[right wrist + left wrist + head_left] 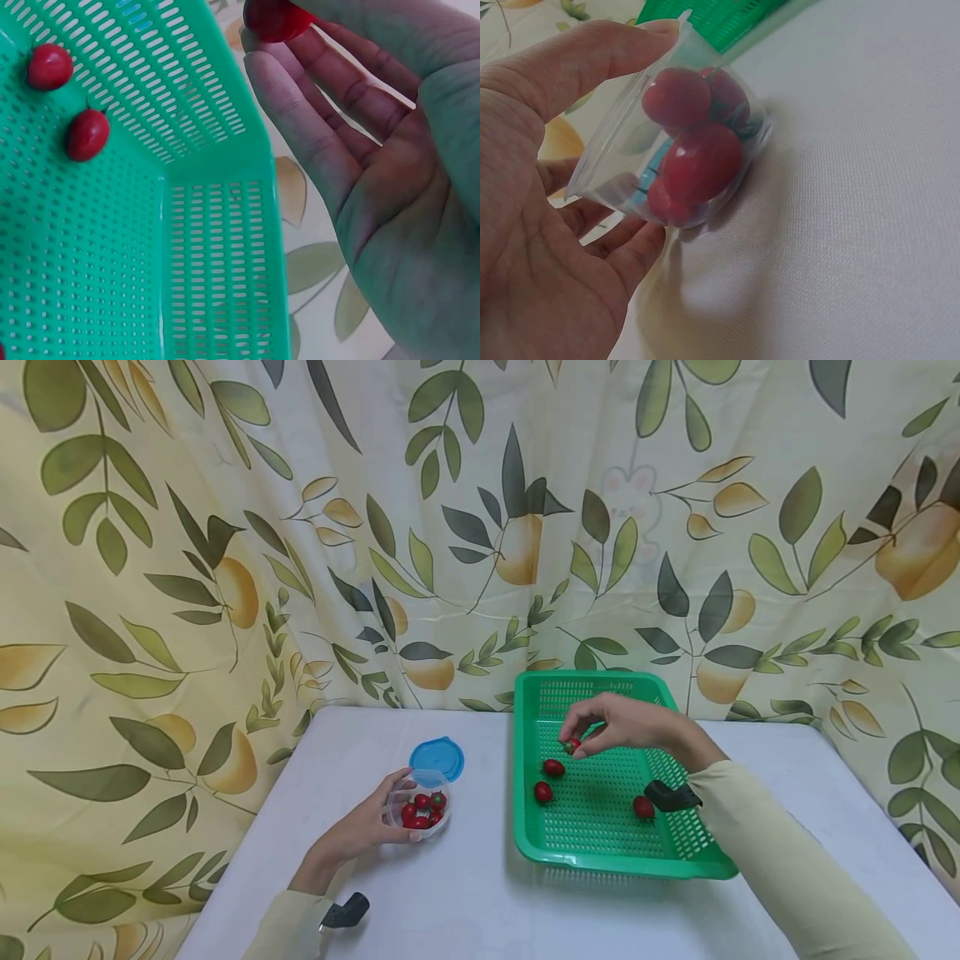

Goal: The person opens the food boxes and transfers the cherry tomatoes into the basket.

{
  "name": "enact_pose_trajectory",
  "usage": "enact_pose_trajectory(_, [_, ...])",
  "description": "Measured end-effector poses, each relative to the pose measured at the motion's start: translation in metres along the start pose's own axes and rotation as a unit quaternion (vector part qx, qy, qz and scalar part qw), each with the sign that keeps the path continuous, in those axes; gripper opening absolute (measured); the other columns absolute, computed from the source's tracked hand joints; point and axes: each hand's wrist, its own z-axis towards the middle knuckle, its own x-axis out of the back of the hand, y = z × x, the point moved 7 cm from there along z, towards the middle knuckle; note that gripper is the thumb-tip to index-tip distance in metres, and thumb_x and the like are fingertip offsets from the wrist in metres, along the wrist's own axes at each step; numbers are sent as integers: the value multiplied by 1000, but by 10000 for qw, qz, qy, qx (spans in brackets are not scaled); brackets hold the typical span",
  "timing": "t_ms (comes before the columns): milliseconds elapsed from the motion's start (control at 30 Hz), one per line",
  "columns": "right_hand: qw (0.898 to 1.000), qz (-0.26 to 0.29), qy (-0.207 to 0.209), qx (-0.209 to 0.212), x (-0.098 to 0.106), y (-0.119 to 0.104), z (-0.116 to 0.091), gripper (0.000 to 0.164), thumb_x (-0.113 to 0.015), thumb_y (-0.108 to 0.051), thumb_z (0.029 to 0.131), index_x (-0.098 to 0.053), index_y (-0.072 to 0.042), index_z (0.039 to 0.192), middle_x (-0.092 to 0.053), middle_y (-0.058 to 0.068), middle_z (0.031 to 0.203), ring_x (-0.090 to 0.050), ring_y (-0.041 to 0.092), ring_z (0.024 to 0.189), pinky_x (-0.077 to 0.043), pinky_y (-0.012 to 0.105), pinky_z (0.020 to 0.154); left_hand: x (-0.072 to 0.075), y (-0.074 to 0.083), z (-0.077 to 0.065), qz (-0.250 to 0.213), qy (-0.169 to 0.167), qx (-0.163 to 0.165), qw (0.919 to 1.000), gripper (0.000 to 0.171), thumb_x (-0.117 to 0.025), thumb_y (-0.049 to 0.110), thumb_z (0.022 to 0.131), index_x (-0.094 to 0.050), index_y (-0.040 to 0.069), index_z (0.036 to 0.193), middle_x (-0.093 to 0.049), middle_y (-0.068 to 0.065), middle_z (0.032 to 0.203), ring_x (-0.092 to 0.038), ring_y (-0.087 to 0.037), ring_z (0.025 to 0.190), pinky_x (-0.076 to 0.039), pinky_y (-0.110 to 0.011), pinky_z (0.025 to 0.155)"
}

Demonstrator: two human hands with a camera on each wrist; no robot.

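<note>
My left hand point(380, 814) holds a small clear plastic container point(607, 161) around its sides, thumb on one side and fingers on the other. Several cherry tomatoes point(703, 163) lie inside it, some with green stems. Over the green basket point(528, 827), my right hand point(615, 723) pinches one cherry tomato point(276, 20) between thumb and fingertips. On the basket's floor are two red tomatoes point(553, 768) near the left wall and another tomato point(643, 807) toward the right, below the wrist camera.
A blue lid point(438, 758) lies on the white table point(457, 893) just behind the container. The slotted basket walls rise around the tomatoes at the right. A leaf-and-fruit patterned curtain point(480, 602) hangs behind the table and along its left side.
</note>
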Motion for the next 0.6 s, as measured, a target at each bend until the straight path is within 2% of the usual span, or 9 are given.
enact_pose_trajectory(200, [9998, 111, -22, 133, 1, 1, -1, 22, -78, -18, 91, -72, -15, 112, -71, 8, 112, -67, 23, 105, -58, 33, 92, 0, 0, 0, -71, -11, -47, 10000, 102, -86, 22, 81, -21, 20, 160, -36, -11, 160, -30, -39, 149, -31, -67, 114])
enact_pose_trajectory(400, [9997, 108, -97, 208, -3, -3, 3, 24, -77, -17, 91, -70, -14, 114, -69, 5, 116, -67, 23, 110, -55, 36, 97, 0, 0, 0, -87, -28, -75, 9999, 102, -86, 22, 82, -20, 20, 160, -35, -11, 160, -30, -39, 149, -30, -67, 115])
enact_pose_trajectory(600, [9994, 179, -276, 105, -13, -8, 13, 23, -76, -16, 92, -70, -15, 114, -69, 4, 116, -66, 28, 111, -57, 34, 93, 0, 1, -1, -102, -22, -76, 9999, 102, -86, 22, 82, -21, 19, 160, -36, -10, 159, -31, -39, 148, -30, -68, 114])
